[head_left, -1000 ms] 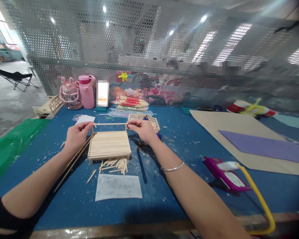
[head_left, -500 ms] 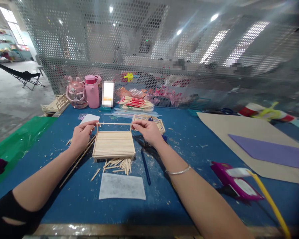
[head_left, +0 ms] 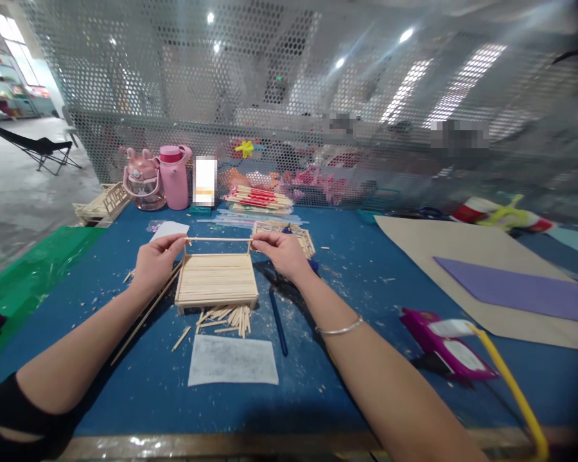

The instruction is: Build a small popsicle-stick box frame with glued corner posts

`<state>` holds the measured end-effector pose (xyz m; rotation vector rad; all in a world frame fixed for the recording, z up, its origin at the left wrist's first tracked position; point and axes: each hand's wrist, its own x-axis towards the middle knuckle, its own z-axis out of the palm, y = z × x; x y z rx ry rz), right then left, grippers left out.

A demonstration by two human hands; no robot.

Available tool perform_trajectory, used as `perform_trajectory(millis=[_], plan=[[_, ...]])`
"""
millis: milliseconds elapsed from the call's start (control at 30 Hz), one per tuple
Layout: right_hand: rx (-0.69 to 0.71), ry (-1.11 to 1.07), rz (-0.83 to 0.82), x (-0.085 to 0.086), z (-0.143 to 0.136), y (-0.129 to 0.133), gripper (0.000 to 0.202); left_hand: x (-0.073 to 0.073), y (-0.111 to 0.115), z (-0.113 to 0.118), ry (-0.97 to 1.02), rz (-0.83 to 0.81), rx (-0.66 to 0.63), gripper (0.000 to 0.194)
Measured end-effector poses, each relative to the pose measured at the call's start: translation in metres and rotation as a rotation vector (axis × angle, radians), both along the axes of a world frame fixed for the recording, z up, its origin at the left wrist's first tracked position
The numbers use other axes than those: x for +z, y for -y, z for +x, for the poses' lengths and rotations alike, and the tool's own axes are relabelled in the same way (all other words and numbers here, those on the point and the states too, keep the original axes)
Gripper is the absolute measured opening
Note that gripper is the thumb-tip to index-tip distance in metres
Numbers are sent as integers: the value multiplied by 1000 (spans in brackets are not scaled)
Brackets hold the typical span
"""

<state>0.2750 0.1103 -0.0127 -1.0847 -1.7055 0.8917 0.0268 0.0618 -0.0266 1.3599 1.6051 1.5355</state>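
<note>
A small slatted platform of pale wooden sticks point(head_left: 216, 279) stands on the blue table, with two short posts at its back corners. Across the tops of these posts lies a thin wooden stick point(head_left: 218, 239). My left hand point(head_left: 158, 258) pinches the left end of that stick, and my right hand point(head_left: 282, 253) pinches its right end. Short cut sticks point(head_left: 231, 317) are piled at the platform's front edge. Nearer to me is a white paper sheet point(head_left: 234, 360). To the right of the pile lies a dark blue pen-like tool point(head_left: 278, 323).
Two pink bottles point(head_left: 174, 179) stand at the back beside bundled sticks point(head_left: 257, 200). Behind my right hand is a small stick frame point(head_left: 303, 239). On the right are a purple sheet point(head_left: 515, 292) on brown board point(head_left: 414, 240) and a magenta device point(head_left: 447, 346) with a yellow strip.
The whole view has shifted slightly, so things appear a little further left. Both hands keep their pinch on the stick over the posts.
</note>
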Motion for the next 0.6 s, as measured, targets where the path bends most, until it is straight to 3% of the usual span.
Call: perform_trajectory(millis=[367, 500, 600], plan=[[-129, 70, 251, 5, -8, 11, 20, -3, 1, -1, -88, 69, 34, 33], [-108, 78, 321, 6, -10, 15, 19, -2, 2, 2, -127, 94, 77, 29], [-63, -3, 316, 10, -14, 20, 16, 1, 3, 3, -143, 202, 118, 28]])
